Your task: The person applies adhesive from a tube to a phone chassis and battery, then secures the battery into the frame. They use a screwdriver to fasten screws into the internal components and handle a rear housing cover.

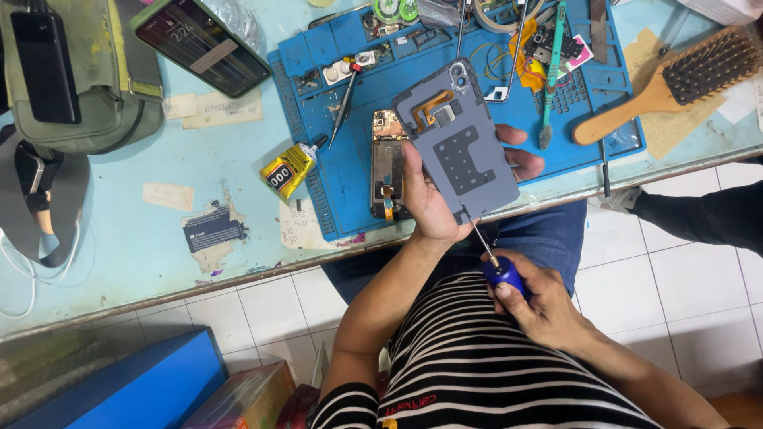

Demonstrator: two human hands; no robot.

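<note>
White floor tiles [683, 270] run beneath the seated person, whose striped shirt [477, 365] and blue jeans [540, 238] fill the lower middle. A blue box [135, 389] and a coloured package [246, 397] stand on the floor, down and to the left of the hands.

Nearest the body, the right hand [548, 306] has its fingers curled tight around the blue handle of a screwdriver [497, 266], thumb pressed on the grip. The thin shaft runs up to the lower edge of the grey phone back panel [461, 139].

That panel is held tilted over the table edge by the left hand [433, 199]: thumb on its left side, fingertips [520, 159] wrapped round the right side, clamping it between them.

Beyond the fingers lies the pale blue table [119, 238], its surface worn and patched with torn paper labels. A blue repair mat [334, 167] covers it behind the panel. An opened phone body [388, 159] sits just left of the left thumb, and a yellow glue tube [290, 168] further left. A wooden brush [675, 83] lies past the fingertips to the right. Farther off are a dark phone [203, 44] and a green bag [87, 79].
</note>
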